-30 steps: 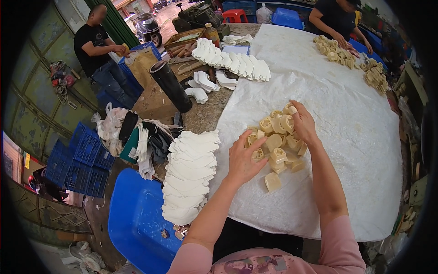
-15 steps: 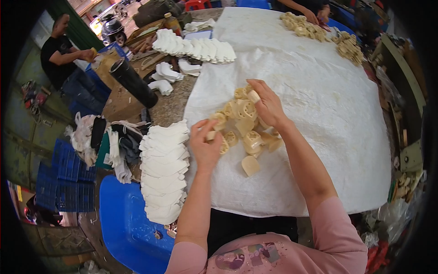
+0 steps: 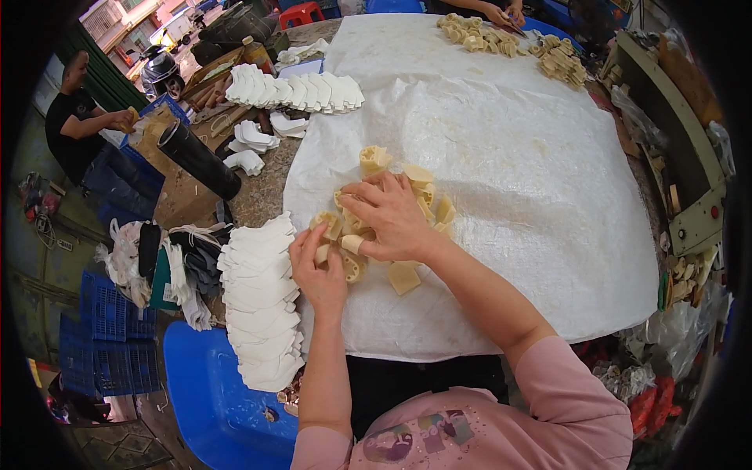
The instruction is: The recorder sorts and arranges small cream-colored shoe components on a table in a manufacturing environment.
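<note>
A loose pile of cream, cup-like moulded pieces (image 3: 374,160), some with holes in their ends, lies on a white sheet in front of me. My left hand (image 3: 319,272) rests at the pile's left edge, fingers bent but apart, touching pieces there. A small cream band (image 3: 321,253) shows between its finger and thumb; whether it is a wrap or a piece I cannot tell. My right hand (image 3: 394,219) lies across the pile, fingers spread over it and hiding several pieces. At its thumb is a cream cover or piece (image 3: 352,244). One piece (image 3: 403,277) lies apart, nearer me.
Overlapping white curved pieces (image 3: 258,305) line the table's left edge, with another row (image 3: 294,91) farther back. A black cylinder (image 3: 199,160) leans at left. A blue tub (image 3: 205,392) is below. More cream pieces (image 3: 482,36) lie near a co-worker's hands (image 3: 507,16).
My right hand has moved left and nearer me, from the pile's far right side onto its middle. The left hand stays at the left edge. The whole view has shifted slightly.
</note>
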`<state>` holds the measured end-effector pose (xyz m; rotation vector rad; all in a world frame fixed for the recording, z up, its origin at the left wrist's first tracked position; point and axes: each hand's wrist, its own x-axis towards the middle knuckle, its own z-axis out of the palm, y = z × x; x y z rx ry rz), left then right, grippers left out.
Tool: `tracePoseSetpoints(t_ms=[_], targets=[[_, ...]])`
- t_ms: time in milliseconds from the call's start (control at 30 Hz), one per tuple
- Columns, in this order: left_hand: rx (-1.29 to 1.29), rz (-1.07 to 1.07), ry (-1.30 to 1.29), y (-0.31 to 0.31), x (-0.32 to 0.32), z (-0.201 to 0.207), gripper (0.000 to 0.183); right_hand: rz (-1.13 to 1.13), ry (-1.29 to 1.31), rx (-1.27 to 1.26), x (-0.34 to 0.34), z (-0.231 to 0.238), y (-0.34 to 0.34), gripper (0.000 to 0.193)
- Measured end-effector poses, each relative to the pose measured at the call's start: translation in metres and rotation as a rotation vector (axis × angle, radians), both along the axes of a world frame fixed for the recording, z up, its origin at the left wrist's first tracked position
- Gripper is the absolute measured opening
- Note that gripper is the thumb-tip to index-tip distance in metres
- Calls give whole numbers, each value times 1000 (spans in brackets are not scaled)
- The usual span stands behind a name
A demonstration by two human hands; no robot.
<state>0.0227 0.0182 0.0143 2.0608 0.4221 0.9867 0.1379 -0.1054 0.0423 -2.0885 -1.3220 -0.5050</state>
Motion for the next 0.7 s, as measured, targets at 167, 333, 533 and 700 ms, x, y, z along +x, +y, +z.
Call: tracePoseSetpoints(t_ms=[167,333,533,700], targets=[[53,-74,98,-1,-25,-8,39,87,32,-2,-18,14,2,49],[84,-103,148,3,-33,-12,74,176,71,-113,-48,21,19,48],[80,-223,195,1,-48,-2,67,294,16,-22,-60,19,20,51],[17,-198,322,3,-69,2,61,200,212,147,-47,26,-11,63]])
